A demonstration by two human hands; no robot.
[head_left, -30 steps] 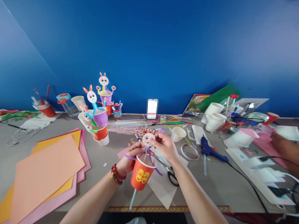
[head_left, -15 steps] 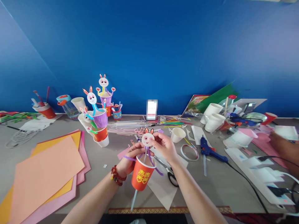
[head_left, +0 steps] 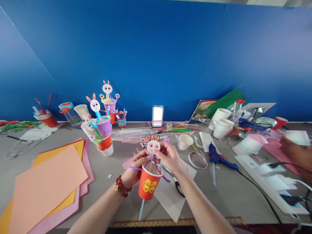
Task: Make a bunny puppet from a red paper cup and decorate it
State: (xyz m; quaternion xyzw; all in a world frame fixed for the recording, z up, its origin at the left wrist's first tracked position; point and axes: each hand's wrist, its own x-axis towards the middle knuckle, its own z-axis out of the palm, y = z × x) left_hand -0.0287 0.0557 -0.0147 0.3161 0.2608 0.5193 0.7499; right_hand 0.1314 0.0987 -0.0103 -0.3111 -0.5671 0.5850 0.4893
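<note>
A round white paper rabbit head (head_left: 153, 147) with pink-lined ears tops a red paper cup (head_left: 147, 188) with yellow characters. My right hand (head_left: 171, 156) pinches the head at its lower right edge, thumb in front. Closed around the neck just below, my left hand (head_left: 136, 165) wears a red bead bracelet; its fingertips are partly hidden behind the cup rim. Purple pipe cleaners (head_left: 164, 177) stick out from the neck over the rim. From the cup's bottom a pale translucent stick (head_left: 141, 210) points down. Under my right wrist lie black-handled scissors (head_left: 179, 188) on white paper.
Finished-looking rabbit cups (head_left: 103, 125) stand at left, behind stacked coloured sheets (head_left: 51, 182). To the right are a tape roll (head_left: 198, 160), a blue glue gun (head_left: 216, 157) and a power strip (head_left: 270, 185). Another person's hand (head_left: 293, 152) is at the far right.
The rabbit head has turned and shifted slightly left, its eyes now both showing. My right thumb sits lower on it. The cup hangs a little more upright.
</note>
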